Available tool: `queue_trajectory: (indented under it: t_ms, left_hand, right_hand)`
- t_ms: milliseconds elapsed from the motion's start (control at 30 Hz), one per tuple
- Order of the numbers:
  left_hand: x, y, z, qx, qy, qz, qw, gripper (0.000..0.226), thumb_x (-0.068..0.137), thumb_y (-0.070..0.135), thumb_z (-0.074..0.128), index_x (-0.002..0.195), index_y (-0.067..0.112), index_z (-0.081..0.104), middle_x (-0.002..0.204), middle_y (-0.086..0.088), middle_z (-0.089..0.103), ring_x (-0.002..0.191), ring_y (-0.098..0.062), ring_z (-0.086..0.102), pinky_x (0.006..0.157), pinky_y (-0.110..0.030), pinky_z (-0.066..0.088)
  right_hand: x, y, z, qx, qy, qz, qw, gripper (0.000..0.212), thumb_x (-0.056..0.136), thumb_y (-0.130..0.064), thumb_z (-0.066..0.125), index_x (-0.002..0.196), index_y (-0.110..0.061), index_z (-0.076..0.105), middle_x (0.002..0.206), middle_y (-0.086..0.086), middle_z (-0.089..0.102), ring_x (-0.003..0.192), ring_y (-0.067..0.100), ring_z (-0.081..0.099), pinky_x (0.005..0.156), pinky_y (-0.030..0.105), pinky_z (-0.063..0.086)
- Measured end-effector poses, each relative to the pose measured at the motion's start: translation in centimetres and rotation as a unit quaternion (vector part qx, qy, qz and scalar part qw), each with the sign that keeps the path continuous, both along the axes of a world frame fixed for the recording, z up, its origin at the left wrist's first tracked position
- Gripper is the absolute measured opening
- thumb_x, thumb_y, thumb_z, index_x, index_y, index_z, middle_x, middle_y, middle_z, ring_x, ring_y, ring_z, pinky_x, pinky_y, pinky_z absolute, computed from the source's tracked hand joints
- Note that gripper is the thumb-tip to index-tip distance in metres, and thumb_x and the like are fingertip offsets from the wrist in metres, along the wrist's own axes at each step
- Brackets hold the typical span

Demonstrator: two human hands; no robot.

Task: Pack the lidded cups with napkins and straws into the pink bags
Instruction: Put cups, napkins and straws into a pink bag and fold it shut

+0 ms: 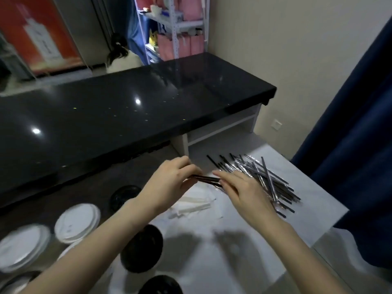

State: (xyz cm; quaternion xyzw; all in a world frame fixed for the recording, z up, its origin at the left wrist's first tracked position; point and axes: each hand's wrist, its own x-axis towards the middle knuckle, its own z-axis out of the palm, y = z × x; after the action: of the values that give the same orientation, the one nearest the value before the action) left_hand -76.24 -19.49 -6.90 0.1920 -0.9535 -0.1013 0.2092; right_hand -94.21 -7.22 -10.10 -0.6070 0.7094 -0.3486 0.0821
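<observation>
My left hand (169, 183) and my right hand (241, 192) together hold a black wrapped straw (206, 178) just above the work surface, one hand at each end. A heap of wrapped black straws (267, 179) lies to the right of my right hand. White napkins (195, 205) lie under and between my hands. Cups with white lids (77, 222) (22, 247) stand at the lower left. Cups with black lids (141, 248) (125, 197) (160, 285) stand near my left forearm. Pink bags (180, 47) sit on a distant shelf.
A raised glossy black counter (127, 107) runs across behind the light work surface (244, 225). A dark blue curtain (356, 145) hangs at the right. A person (121, 58) sits beyond the counter, beside a metal shelf rack (174, 24).
</observation>
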Motion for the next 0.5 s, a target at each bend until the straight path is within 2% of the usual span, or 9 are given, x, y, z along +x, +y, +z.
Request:
queue_trajectory:
  t_ms: [133, 267, 333, 500]
  left_hand:
    - [9.2, 0.8, 4.2, -0.025, 0.029, 0.061, 0.997, 0.021, 0.086, 0.014, 0.071, 0.107, 0.013, 0.068, 0.097, -0.002, 0.062, 0.083, -0.022, 0.062, 0.066, -0.04, 0.051]
    - [20.1, 2.8, 7.4, -0.069, 0.038, 0.16, 0.984, 0.022, 0.084, 0.015, 0.074, 0.105, 0.014, 0.069, 0.094, -0.001, 0.063, 0.077, -0.02, 0.063, 0.06, -0.039, 0.052]
    - [26.0, 4.2, 8.6, -0.084, 0.041, 0.212, 0.973, 0.022, 0.084, 0.016, 0.074, 0.106, 0.014, 0.069, 0.094, 0.001, 0.063, 0.078, -0.018, 0.062, 0.06, -0.039, 0.053]
    - [40.5, 9.1, 11.2, -0.089, 0.047, 0.318, 0.943, 0.018, 0.086, 0.018, 0.072, 0.103, 0.013, 0.071, 0.093, 0.001, 0.063, 0.079, -0.016, 0.063, 0.066, -0.035, 0.053]
  right_hand:
    - [6.8, -2.3, 3.7, -0.06, -0.021, 0.104, 0.992, 0.028, 0.096, -0.019, 0.056, 0.12, -0.029, 0.066, 0.084, -0.011, 0.05, 0.073, 0.009, 0.052, 0.066, 0.025, 0.044]
    - [16.1, -4.7, 7.5, -0.106, -0.042, 0.219, 0.969, 0.027, 0.096, -0.028, 0.054, 0.12, -0.026, 0.067, 0.09, -0.012, 0.051, 0.078, 0.007, 0.054, 0.068, 0.012, 0.038]
    - [21.4, -5.5, 9.1, -0.134, -0.059, 0.279, 0.949, 0.026, 0.095, -0.028, 0.056, 0.117, -0.023, 0.069, 0.092, -0.01, 0.053, 0.081, 0.008, 0.055, 0.071, 0.011, 0.039]
    - [35.1, -6.3, 12.0, -0.145, -0.078, 0.399, 0.902, 0.024, 0.085, -0.005, 0.069, 0.106, -0.017, 0.075, 0.093, -0.001, 0.06, 0.085, 0.01, 0.059, 0.073, 0.018, 0.047]
